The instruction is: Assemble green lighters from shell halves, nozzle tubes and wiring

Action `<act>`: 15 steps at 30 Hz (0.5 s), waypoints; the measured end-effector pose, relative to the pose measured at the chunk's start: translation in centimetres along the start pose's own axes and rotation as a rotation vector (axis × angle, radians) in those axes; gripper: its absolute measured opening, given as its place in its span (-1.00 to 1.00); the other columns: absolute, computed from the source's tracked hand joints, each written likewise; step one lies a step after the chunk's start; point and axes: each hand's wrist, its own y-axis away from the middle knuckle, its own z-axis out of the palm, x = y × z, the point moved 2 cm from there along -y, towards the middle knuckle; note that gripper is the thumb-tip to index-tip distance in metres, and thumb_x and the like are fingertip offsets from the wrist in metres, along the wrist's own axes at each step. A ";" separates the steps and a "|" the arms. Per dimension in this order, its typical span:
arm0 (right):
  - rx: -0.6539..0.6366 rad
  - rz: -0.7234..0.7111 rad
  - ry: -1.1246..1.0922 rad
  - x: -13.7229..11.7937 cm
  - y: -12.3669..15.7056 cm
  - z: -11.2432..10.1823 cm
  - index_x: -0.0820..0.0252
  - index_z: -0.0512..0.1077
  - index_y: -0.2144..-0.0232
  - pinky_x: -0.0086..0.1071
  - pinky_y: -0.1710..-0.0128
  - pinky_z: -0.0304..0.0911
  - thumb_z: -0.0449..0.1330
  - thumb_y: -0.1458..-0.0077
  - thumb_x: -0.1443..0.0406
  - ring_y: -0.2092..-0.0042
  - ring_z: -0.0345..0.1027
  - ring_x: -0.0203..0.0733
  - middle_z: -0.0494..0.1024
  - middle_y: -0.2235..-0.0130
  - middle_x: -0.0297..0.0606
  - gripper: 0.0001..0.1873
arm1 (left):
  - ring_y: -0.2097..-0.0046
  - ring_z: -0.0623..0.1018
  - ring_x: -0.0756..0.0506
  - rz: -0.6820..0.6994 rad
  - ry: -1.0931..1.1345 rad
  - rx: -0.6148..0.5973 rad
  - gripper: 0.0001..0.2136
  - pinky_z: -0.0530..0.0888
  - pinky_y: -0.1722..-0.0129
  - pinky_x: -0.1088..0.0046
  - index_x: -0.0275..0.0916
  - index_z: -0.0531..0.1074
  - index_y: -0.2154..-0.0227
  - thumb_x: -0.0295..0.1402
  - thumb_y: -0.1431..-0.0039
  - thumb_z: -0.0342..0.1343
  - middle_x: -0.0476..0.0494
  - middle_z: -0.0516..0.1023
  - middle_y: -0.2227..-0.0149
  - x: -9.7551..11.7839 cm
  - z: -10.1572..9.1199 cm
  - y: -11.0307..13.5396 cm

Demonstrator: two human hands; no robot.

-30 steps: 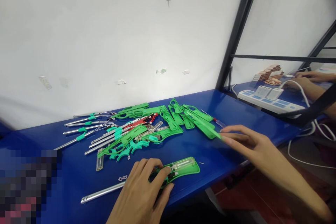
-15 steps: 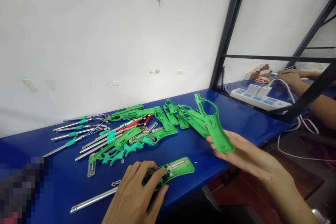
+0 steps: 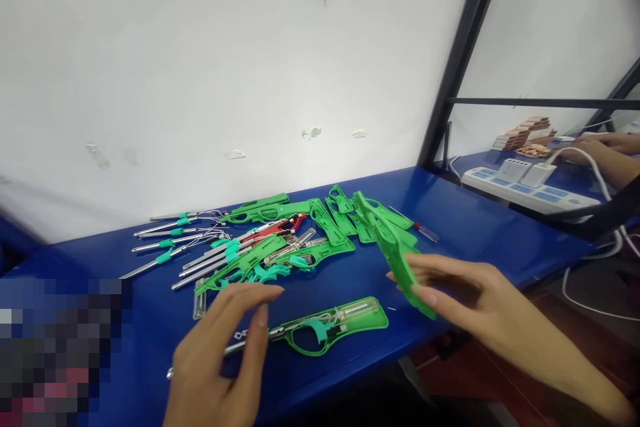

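Note:
My right hand (image 3: 460, 290) grips a green plastic lighter half-shell (image 3: 393, 250), holding it tilted edge-on above the table. Below it on the blue table lies an opened gas lighter (image 3: 330, 328): a green half-shell with a clear fuel tank (image 3: 359, 309), a teal trigger (image 3: 316, 329) and a metal tube pointing left. My left hand (image 3: 225, 347) hovers over that tube, thumb and fingers apart, and hides part of it. I see nothing between its fingers. Small white pieces (image 3: 241, 334) lie beside the tube.
Behind my hands are green half-shells (image 3: 273, 211), metal tubes with teal collars and wires (image 3: 173, 242), teal triggers (image 3: 267, 273) and a red part (image 3: 274, 229). A screwdriver (image 3: 425, 231) lies at the right. Beyond the black frame (image 3: 463, 47) are a power strip (image 3: 530, 190) and another person's hand (image 3: 600, 150).
My left hand has let go of the opened lighter and moved left, uncovering the trigger. My right hand has turned the half-shell edge-on. The view has shifted left.

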 end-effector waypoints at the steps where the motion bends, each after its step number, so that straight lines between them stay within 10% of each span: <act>1: -0.017 -0.064 0.056 -0.6 -0.1 0.4 -0.01 0.69 -0.05 -0.13 0.07 0.64 0.39 -0.21 -0.01 0.10 0.69 0.11 0.79 0.10 -0.20 -0.57 | 0.09 0.67 -0.03 -0.040 -0.001 0.026 -0.83 0.60 0.09 0.55 0.02 0.52 0.01 -0.28 -0.49 0.05 0.06 0.66 0.09 -0.3 -0.8 -0.2; 7: -0.242 -0.323 0.320 -1.5 -0.8 2.9 -0.10 0.56 -0.21 -0.26 -0.01 0.55 0.31 -0.34 0.18 0.02 0.65 -0.07 0.73 -0.04 -0.33 -0.58 | 0.00 0.73 -0.10 -0.242 -0.003 0.000 -0.71 0.66 0.04 0.50 0.05 0.56 -0.10 -0.08 -0.46 0.09 0.06 0.74 -0.01 -1.7 -3.5 -0.8; 15: -0.500 -0.645 0.614 -1.6 -1.5 3.7 -0.11 0.39 -0.32 -0.18 -0.06 0.43 0.23 -0.45 0.21 -0.07 0.57 -0.06 0.66 -0.13 -0.34 -0.55 | -0.12 0.70 -0.18 0.001 -0.158 -0.205 -0.67 0.69 -0.04 0.27 0.19 0.52 -0.21 -0.12 -0.45 0.12 0.09 0.69 -0.13 -2.1 -2.7 0.3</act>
